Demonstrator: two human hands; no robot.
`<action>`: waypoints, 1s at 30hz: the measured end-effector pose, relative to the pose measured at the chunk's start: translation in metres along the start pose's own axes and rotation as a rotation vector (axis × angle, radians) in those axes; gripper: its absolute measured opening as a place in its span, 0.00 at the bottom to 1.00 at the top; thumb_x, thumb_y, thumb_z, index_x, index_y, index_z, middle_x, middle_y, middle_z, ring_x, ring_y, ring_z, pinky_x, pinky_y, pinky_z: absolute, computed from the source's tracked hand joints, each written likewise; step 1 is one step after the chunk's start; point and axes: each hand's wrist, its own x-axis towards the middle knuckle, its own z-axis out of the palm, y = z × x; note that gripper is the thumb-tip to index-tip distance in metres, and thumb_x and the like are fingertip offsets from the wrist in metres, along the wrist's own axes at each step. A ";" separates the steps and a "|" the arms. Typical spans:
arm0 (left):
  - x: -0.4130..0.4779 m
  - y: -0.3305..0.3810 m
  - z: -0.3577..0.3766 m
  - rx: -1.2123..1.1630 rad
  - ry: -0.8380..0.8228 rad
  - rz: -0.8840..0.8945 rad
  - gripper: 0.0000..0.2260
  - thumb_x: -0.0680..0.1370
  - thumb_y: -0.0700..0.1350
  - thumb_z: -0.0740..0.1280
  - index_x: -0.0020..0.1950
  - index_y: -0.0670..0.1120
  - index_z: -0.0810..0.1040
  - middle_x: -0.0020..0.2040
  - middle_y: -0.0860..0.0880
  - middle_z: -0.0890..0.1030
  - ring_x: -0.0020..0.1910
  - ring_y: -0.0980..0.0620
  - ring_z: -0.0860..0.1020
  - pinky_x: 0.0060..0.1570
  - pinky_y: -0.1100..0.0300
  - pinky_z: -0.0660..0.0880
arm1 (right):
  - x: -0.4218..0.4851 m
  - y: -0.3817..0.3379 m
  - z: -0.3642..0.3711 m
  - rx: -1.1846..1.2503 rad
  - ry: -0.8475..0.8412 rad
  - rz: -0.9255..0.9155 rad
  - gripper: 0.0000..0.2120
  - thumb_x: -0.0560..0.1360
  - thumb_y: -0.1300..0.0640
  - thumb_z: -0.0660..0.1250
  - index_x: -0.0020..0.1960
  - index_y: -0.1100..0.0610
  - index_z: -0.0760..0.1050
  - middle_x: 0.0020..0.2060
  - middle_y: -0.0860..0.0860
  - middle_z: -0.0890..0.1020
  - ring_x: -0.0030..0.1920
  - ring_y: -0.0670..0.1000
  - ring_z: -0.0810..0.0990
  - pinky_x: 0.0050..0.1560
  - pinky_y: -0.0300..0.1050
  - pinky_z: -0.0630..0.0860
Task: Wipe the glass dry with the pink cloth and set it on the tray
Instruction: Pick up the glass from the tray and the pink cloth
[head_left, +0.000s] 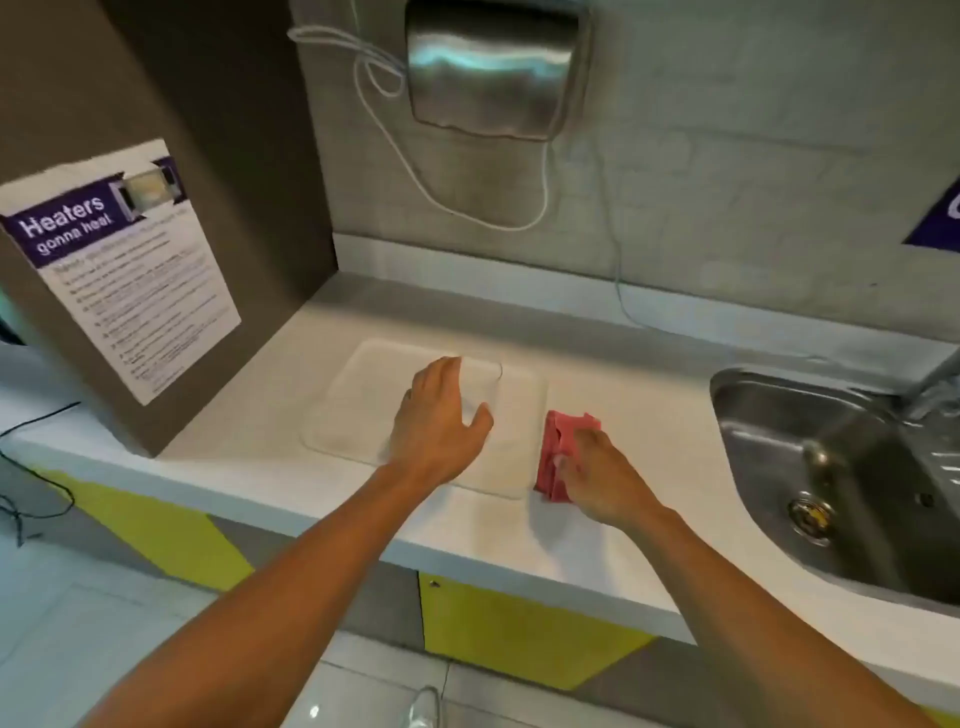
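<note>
A clear glass (485, 387), faint and hard to make out, stands upright on the pale translucent tray (358, 400) on the white counter. My left hand (441, 421) is curled around the glass, fingers on its left side and thumb in front. The folded pink cloth (558, 447) lies on the counter just right of the tray. My right hand (597, 478) rests on the cloth's near end with its fingers closed on it; the fingers are blurred.
A steel sink (831, 467) is set into the counter at the right. A brown panel with a poster (124, 270) rises at the left edge of the counter. A metal hand dryer (493, 67) with loose white cable hangs on the back wall.
</note>
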 end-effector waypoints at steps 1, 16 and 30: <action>0.005 -0.007 0.008 -0.036 0.000 -0.025 0.33 0.79 0.56 0.73 0.80 0.46 0.67 0.77 0.44 0.75 0.73 0.40 0.75 0.68 0.46 0.77 | 0.006 0.005 0.005 -0.022 -0.022 0.044 0.19 0.83 0.52 0.55 0.74 0.52 0.64 0.73 0.57 0.68 0.64 0.58 0.76 0.59 0.53 0.76; 0.044 -0.058 0.061 -0.384 -0.115 -0.239 0.36 0.73 0.54 0.82 0.76 0.48 0.70 0.72 0.48 0.78 0.70 0.44 0.77 0.69 0.40 0.78 | 0.075 0.025 0.064 -0.121 0.131 0.317 0.16 0.83 0.50 0.57 0.67 0.57 0.71 0.71 0.57 0.70 0.63 0.61 0.74 0.61 0.55 0.77; 0.060 -0.051 0.076 -0.569 0.036 -0.359 0.24 0.77 0.43 0.79 0.71 0.42 0.77 0.62 0.44 0.85 0.59 0.43 0.83 0.62 0.46 0.80 | 0.083 0.036 0.065 0.259 0.247 0.333 0.19 0.80 0.64 0.59 0.63 0.44 0.75 0.58 0.50 0.76 0.53 0.41 0.75 0.52 0.35 0.75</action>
